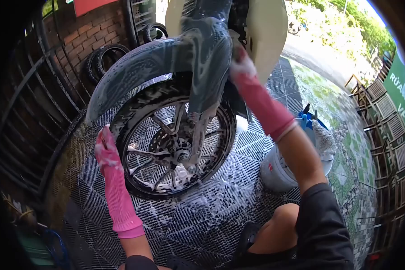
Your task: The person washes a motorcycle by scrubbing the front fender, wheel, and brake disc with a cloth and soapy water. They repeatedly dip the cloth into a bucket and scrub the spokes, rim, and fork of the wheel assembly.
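A motorbike's front wheel (180,144) stands on the black grid floor, with white foam on its spokes and tyre. Soapy streaks cover the dark grey front fender (135,67) and fork cover above it. My left hand (107,148), in a pink glove with foam on it, is beside the tyre's left edge, its fingers pointing up; whether it holds anything is unclear. My right hand (243,63), also pink-gloved, is raised at the right side of the fork cover, foamy and blurred, so its fingers cannot be made out.
A grey-white bucket (274,166) with a foamy cloth (324,139) over its rim stands right of the wheel. Loose tyres (108,58) lean by the brick wall behind. A metal gate (27,90) is at the left, and slatted chairs (387,108) line the right.
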